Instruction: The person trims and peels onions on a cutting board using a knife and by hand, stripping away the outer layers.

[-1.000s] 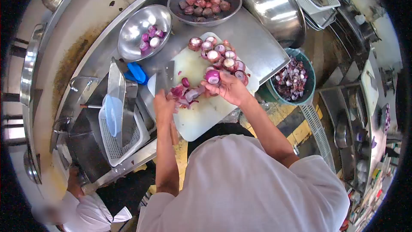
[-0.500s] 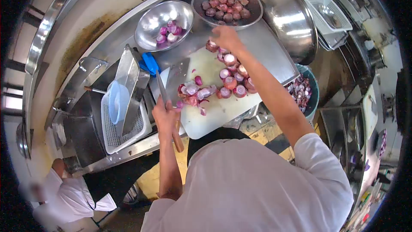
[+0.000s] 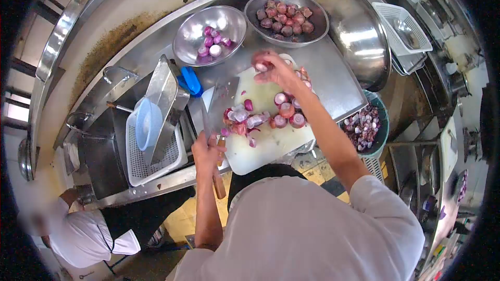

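Note:
My left hand (image 3: 206, 152) is closed around a knife (image 3: 219, 184), its wooden handle angled down toward me and its narrow blade pointing away. Above the far part of the white cutting board (image 3: 245, 161), my right hand (image 3: 278, 73) grips a red onion (image 3: 262, 66), slightly blurred. Several trimmed red onions (image 3: 286, 109) sit on the board, some hidden by my right forearm. Nearer my left hand is a heap of onion skins and peelings (image 3: 239, 117). A wide blade (image 3: 223, 93) lies at the board's left edge.
Behind the board stand a steel bowl (image 3: 182, 47) of peeled onions and another bowl (image 3: 252, 23) of unpeeled ones. A teal bin (image 3: 384, 140) of peelings is at right. Left are a blue-handled object (image 3: 191, 80), a white basket (image 3: 172, 169) and a co-worker (image 3: 86, 234).
My right hand has lifted an onion from the far end of the pile and drawn it left over the board. The left hand still grips the knife. The view has shifted slightly.

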Available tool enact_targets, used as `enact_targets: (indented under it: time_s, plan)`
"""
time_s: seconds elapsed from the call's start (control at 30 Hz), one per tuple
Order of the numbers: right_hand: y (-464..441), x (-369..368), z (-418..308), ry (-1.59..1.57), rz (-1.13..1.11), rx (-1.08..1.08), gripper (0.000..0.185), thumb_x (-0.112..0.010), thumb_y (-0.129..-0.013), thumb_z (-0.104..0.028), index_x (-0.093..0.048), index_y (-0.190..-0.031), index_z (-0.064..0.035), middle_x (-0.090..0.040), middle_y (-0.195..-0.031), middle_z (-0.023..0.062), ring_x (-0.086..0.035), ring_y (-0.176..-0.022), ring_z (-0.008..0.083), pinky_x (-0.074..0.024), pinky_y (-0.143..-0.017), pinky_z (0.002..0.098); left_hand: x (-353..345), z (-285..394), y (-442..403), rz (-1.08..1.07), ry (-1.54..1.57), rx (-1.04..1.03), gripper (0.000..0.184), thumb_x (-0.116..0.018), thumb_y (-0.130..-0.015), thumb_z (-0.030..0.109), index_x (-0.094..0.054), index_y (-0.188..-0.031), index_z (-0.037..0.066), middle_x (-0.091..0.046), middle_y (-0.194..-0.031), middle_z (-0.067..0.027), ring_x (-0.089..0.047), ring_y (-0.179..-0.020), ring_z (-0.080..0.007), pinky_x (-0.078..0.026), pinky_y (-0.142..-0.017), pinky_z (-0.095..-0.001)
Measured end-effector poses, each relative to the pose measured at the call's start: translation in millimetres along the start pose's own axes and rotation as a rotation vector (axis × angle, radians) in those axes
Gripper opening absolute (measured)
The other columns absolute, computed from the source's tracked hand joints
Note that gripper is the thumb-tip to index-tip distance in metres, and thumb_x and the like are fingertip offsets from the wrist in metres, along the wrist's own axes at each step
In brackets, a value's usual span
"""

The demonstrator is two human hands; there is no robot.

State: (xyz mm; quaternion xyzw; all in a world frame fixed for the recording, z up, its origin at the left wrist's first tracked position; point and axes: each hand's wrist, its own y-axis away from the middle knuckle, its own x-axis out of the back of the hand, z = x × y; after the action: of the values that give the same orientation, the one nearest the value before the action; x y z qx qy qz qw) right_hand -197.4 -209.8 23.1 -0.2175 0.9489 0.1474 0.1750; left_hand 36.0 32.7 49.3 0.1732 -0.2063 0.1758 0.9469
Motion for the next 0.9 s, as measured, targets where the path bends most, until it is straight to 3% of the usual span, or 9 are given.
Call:
enact_targets:
  time_s: [0.03, 0.17, 0.2, 0.33, 0.4, 0.53, 0.6, 0.7, 0.9]
  plan:
    - [8, 1, 7, -0.357, -0.091, -0.163, 0.030, -0.057, -0.096, -0.031, -0.056, -0.116, -0.0076, -0.063, -0.104, 0.0118, -0.070, -0.090, 0.0309, -0.0576, -0.089, 0.0463, -2, 2, -2, 0.000, 0.003, 0.000, 0.015, -0.052, -0.096, 0.008, -0.058, -0.103, -0.004, -0.066, -0.073, -0.0137, -0.071, -0.062, -0.0201, -0.053, -0.044, -0.0323]
    - [27, -14, 46, -0.640, -0.011, -0.097, 0.026, -0.055, -0.099, -0.033, -0.055, -0.108, -0.0086, -0.062, -0.105, 0.0087, -0.064, -0.095, 0.0231, -0.0564, -0.090, 0.0550, -19, 17, -4, -0.166, -0.031, -0.009, 0.018, -0.054, -0.097, 0.011, -0.057, -0.109, -0.002, -0.067, -0.086, -0.0148, -0.071, -0.062, -0.0203, -0.052, -0.042, -0.0317]
    - [33, -19, 54, -0.613, 0.038, -0.084, 0.027, -0.056, -0.100, -0.038, -0.058, -0.105, -0.0114, -0.062, -0.103, 0.0048, -0.063, -0.099, 0.0207, -0.0575, -0.087, 0.0532, -22, 25, -5, -0.237, -0.073, -0.015, 0.020, -0.053, -0.098, 0.011, -0.057, -0.113, -0.002, -0.067, -0.099, -0.0155, -0.070, -0.062, -0.0203, -0.052, -0.040, -0.0317]
    - [59, -53, 39, -0.201, 0.287, -0.122, 0.038, -0.057, -0.098, -0.048, -0.061, -0.094, -0.0098, -0.063, -0.096, 0.0014, -0.062, -0.091, 0.0164, -0.0575, -0.081, 0.0439, -51, 56, -11, -0.261, -0.039, -0.163, 0.020, -0.059, -0.096, 0.013, -0.059, -0.111, 0.000, -0.069, -0.093, -0.0138, -0.069, -0.062, -0.0185, -0.052, -0.043, -0.0308]
    - [69, -65, 39, -0.038, 0.347, -0.044, 0.041, -0.056, -0.098, -0.049, -0.061, -0.094, -0.0082, -0.062, -0.094, 0.0021, -0.062, -0.088, 0.0173, -0.0578, -0.079, 0.0435, -72, 46, -35, 0.116, -0.253, -0.830, 0.022, -0.065, -0.093, 0.014, -0.061, -0.110, 0.001, -0.069, -0.084, -0.0116, -0.067, -0.058, -0.0173, -0.051, -0.045, -0.0287]
    - [69, -58, 52, -0.018, 0.291, -0.034, 0.051, -0.053, -0.098, -0.054, -0.059, -0.102, -0.0032, -0.065, -0.097, 0.0073, -0.066, -0.087, 0.0244, -0.0594, -0.079, 0.0446, -84, 59, -55, 0.216, -0.342, -0.980, 0.022, -0.067, -0.092, 0.013, -0.062, -0.111, 0.001, -0.069, -0.079, -0.0087, -0.065, -0.055, -0.0149, -0.049, -0.046, -0.0270]
    - [81, -42, 44, -0.253, 0.180, -0.132, 0.054, -0.052, -0.097, -0.055, -0.056, -0.108, -0.0019, -0.065, -0.103, 0.0118, -0.067, -0.094, 0.0296, -0.0591, -0.081, 0.0473, -81, 66, -47, -0.129, 0.130, -0.361, 0.020, -0.067, -0.092, 0.010, -0.063, -0.109, 0.001, -0.069, -0.080, -0.0073, -0.064, -0.054, -0.0128, -0.049, -0.047, -0.0273]
    - [95, -28, 33, -0.706, -0.008, -0.279, 0.065, -0.049, -0.097, -0.056, -0.046, -0.125, 0.0021, -0.060, -0.122, 0.0268, -0.061, -0.113, 0.0453, -0.0568, -0.089, 0.0556, -74, 74, -44, -0.080, 0.384, -0.131, 0.016, -0.067, -0.092, 0.008, -0.064, -0.106, 0.001, -0.068, -0.078, -0.0057, -0.063, -0.055, -0.0116, -0.049, -0.047, -0.0271]
    - [102, -3, 40, -0.940, -0.001, -0.226, 0.058, -0.049, -0.100, -0.047, -0.043, -0.128, 0.0036, -0.051, -0.133, 0.0290, -0.057, -0.117, 0.0497, -0.0554, -0.092, 0.0563, -65, 38, -74, -0.078, 0.124, -0.228, 0.021, -0.064, -0.094, 0.015, -0.057, -0.109, 0.001, -0.067, -0.072, -0.0119, -0.064, -0.050, -0.0171, -0.050, -0.041, -0.0323]
